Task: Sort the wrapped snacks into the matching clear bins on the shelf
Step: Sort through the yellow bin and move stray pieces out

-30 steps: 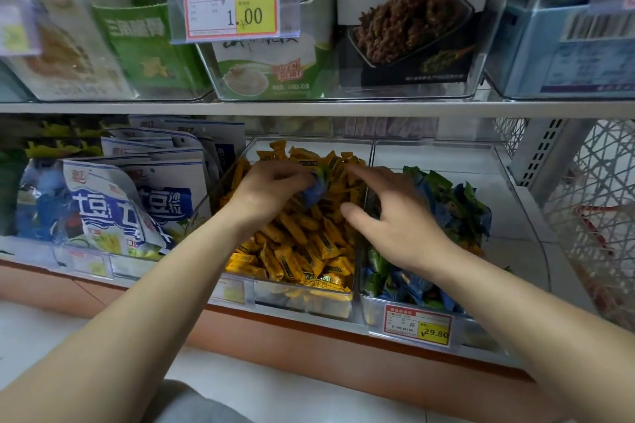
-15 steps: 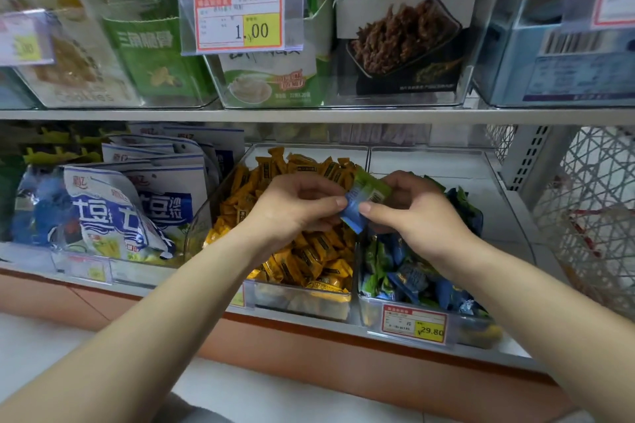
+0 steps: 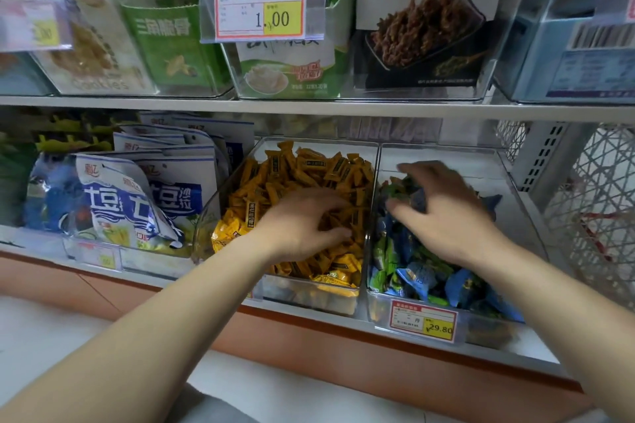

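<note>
on the lower white metal shelf [image 3: 536, 350], two bins stand just beside each other. the left clear plastic bin [image 3: 311, 299] is filled with small yellow wrapped snacks [image 3: 302, 172]. the right clear plastic bin [image 3: 446, 156] holds small blue and green wrapped snacks [image 3: 421, 280], heaped toward its front and left side. the left hand [image 3: 302, 225] is inside the left clear plastic bin, palm down on the yellow pile, fingers bent into the wrappers. the fingertips are blurred, so it cannot be told whether they pinch a piece. the right hand [image 3: 443, 213] is over the right clear plastic bin, palm down, fingers spread and bent over a clump of blue and green pieces at the rear of the heap. whether they grip one cannot be told. a red and yellow price label reading 29.80 [image 3: 424, 319] is fixed to the front of the right clear plastic bin. left of the left clear plastic bin, blue and white printed pouches [image 3: 144, 203] stand in a row. on the upper shelf [image 3: 309, 106] stand a green pouch [image 3: 165, 41] and a dark pack picturing brown sticks [image 3: 422, 34], with a price label reading 1.00 [image 3: 261, 7] clipped in front. a white wire mesh panel [image 3: 598, 203] stands to the right of the shelving.
</note>
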Demonstrator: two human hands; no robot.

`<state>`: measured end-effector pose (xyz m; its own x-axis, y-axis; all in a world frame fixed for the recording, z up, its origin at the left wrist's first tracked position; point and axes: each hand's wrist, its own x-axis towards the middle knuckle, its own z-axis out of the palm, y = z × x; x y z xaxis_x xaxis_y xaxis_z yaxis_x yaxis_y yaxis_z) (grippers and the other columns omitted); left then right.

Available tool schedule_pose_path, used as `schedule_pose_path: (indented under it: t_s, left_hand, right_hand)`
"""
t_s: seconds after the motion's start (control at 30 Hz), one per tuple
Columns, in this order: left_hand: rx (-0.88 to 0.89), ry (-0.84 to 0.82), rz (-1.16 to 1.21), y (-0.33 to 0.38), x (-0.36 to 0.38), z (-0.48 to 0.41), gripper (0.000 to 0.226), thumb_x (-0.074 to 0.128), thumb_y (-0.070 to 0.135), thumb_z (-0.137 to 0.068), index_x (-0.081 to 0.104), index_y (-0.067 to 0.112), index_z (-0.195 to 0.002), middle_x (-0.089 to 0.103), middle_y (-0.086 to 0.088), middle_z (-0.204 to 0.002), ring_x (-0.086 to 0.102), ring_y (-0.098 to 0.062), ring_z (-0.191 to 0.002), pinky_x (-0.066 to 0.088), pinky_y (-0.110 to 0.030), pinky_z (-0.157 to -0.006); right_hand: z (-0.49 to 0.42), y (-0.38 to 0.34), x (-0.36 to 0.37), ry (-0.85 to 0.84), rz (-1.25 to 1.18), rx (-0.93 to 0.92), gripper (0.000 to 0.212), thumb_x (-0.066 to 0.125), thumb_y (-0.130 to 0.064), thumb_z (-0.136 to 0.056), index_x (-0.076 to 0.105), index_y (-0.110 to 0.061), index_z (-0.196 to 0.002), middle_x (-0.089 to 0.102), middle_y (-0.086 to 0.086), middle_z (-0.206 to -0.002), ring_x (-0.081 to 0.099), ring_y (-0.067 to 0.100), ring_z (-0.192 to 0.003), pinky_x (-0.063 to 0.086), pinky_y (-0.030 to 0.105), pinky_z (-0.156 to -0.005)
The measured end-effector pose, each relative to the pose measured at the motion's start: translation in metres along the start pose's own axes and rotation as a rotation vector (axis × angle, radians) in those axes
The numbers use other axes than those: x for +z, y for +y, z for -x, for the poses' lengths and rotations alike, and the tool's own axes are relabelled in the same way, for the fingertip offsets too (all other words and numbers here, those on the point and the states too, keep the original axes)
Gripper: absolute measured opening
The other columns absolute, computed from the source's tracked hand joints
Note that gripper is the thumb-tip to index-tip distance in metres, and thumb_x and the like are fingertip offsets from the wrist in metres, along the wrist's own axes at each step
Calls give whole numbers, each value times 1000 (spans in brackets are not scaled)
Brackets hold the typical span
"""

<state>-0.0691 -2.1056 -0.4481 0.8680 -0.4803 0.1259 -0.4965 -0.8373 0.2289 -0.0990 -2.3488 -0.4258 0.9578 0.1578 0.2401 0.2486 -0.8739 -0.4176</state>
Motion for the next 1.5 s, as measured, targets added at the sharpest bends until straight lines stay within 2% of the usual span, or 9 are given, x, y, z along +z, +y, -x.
schedule_pose_path:
  t_s: [0.17, 0.4, 0.53, 0.73, 0.83, 0.93, 1.03, 1.23, 1.5]
  left_hand:
    - [132, -190, -211, 4, 18, -15, 66, 40, 69, -82, 49, 37, -138, 43, 12, -151, 38, -14, -137, 18, -46, -118]
    - [18, 2, -184, -34, 7, -31, 43, 60, 56, -87, 56, 42, -127, 54, 16, -137, 53, -15, -122, 38, -42, -101]
    - [-96, 103, -108, -54, 0, -37, 29, 68, 46, -86, 66, 38, -113, 52, 16, -133, 55, -14, -115, 44, -28, -77]
    - [-104, 32, -142, -40, -3, -32, 42, 62, 54, -88, 62, 38, -126, 49, 12, -146, 41, -16, -136, 36, -46, -110]
    - [26, 94, -59, -20, -4, -21, 41, 62, 56, -83, 63, 40, -121, 58, 15, -130, 50, -13, -123, 43, -44, -102]
    - [118, -139, 130, -7, 4, -4, 38, 66, 59, -80, 65, 41, -113, 57, 22, -109, 51, -2, -103, 46, -30, -84]
    - [181, -304, -45, -13, 9, 5, 47, 58, 73, -77, 66, 46, -114, 59, 15, -118, 50, -9, -110, 39, -35, -92]
    - [123, -77, -151, -32, 6, 1, 15, 68, 39, -84, 71, 38, -99, 62, 16, -108, 54, -13, -107, 38, -34, -92]
    - [42, -82, 179, -21, 1, 7, 37, 65, 53, -85, 66, 38, -119, 64, 18, -118, 57, -6, -110, 46, -26, -90]
  right_hand:
    - [1, -17, 26, -190, 128, -151, 89, 25, -82, -77, 24, -34, -152, 19, -10, -159, 28, 17, -143, 37, 39, -112]
    - [0, -7, 32, -137, 179, -183, 80, 21, -85, -78, 21, -45, -148, 15, -19, -160, 33, 14, -141, 43, 38, -103]
    - [0, -6, 32, -138, 181, -184, 81, 21, -85, -78, 20, -45, -148, 13, -21, -160, 32, 14, -142, 45, 38, -102]
    - [0, -7, 31, -159, 158, -186, 84, 19, -86, -76, 19, -45, -150, 10, -20, -161, 29, 13, -144, 44, 42, -106]
    - [0, -6, 30, -156, 161, -186, 85, 20, -86, -76, 20, -43, -150, 12, -19, -162, 29, 14, -144, 43, 41, -107]
    - [0, -6, 31, -159, 156, -184, 87, 20, -85, -76, 21, -42, -151, 12, -18, -162, 28, 14, -145, 42, 42, -108]
    - [1, -7, 31, -159, 151, -188, 85, 23, -83, -78, 22, -41, -151, 13, -17, -162, 29, 15, -145, 42, 42, -109]
    - [0, -6, 33, -166, 151, -183, 86, 19, -85, -77, 21, -42, -151, 12, -18, -161, 29, 16, -144, 42, 43, -108]
    - [-1, -6, 31, -179, 143, -178, 88, 19, -85, -75, 21, -41, -151, 13, -16, -162, 29, 17, -144, 41, 44, -109]
